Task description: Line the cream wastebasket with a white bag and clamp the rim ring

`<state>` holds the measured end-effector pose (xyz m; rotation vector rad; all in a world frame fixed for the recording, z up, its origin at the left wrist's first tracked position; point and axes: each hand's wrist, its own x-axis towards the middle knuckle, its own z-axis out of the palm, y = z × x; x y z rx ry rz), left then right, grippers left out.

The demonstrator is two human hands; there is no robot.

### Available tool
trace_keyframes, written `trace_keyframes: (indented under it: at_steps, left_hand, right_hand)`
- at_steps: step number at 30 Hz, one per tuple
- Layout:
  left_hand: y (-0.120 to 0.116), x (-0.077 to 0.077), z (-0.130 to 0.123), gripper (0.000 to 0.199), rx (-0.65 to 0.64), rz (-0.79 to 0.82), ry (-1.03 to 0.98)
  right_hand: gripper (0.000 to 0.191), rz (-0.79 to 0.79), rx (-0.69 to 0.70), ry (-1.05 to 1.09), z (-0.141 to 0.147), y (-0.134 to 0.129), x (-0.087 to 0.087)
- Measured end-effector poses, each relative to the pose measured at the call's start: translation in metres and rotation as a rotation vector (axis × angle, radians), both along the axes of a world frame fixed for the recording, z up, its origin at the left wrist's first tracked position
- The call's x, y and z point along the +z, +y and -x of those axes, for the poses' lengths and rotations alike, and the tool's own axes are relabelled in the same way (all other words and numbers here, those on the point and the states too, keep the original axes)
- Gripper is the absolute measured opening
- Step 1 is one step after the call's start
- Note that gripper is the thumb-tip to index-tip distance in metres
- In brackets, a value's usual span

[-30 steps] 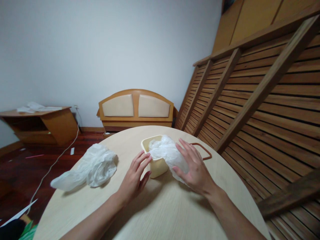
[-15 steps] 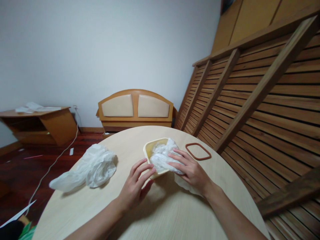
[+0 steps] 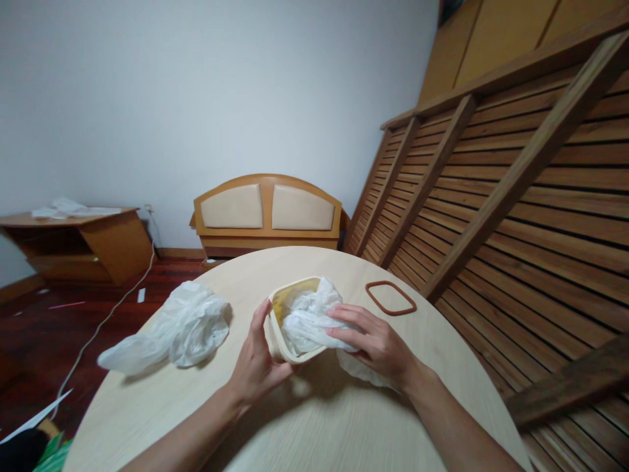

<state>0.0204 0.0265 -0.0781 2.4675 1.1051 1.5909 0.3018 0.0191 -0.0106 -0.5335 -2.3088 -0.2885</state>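
A small cream-yellow container (image 3: 276, 335) is tilted over the round table, its opening towards the camera. My left hand (image 3: 258, 360) grips its left side, thumb near the lower edge and fingers up the outer wall. White crumpled plastic (image 3: 307, 318) fills much of the inside and spills over the right rim. My right hand (image 3: 376, 341) is closed on the spilling part of the plastic, some of which hangs below the palm onto the table. The container's right side is covered by the plastic.
Another crumpled white plastic bag (image 3: 191, 328) lies on the left of the round table (image 3: 393, 426). A brown rounded square ring (image 3: 390, 298) lies at the right. Beyond stand a wooden headboard (image 3: 268, 196), a low cabinet (image 3: 113, 246) and leaning wooden slats (image 3: 491, 196).
My left hand has gone from touching the rim with spread fingers to gripping the container's left side. The container has shifted left and tilted more towards the camera.
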Motion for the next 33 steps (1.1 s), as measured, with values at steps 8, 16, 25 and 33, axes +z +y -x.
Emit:
trace_keyframes:
  at_steps: [8, 16, 25, 33]
  left_hand:
    - [0.001, 0.018, 0.008, 0.103, 0.032, -0.109, 0.100]
    - [0.001, 0.021, 0.003, 0.100, -0.119, -0.216, 0.218]
    - [0.001, 0.019, 0.004, 0.098, -0.142, -0.230, 0.219]
    - [0.004, 0.020, 0.010, 0.101, -0.069, -0.137, 0.124]
  right_hand:
    - [0.022, 0.095, -0.189, -0.012, -0.026, 0.012, 0.005]
    - [0.124, 0.213, -0.224, -0.084, -0.019, 0.004, -0.005]
    - [0.113, 0.361, -0.212, -0.038, -0.016, 0.012, -0.016]
    - [0.046, 0.267, -0.198, -0.029, -0.021, 0.020, -0.014]
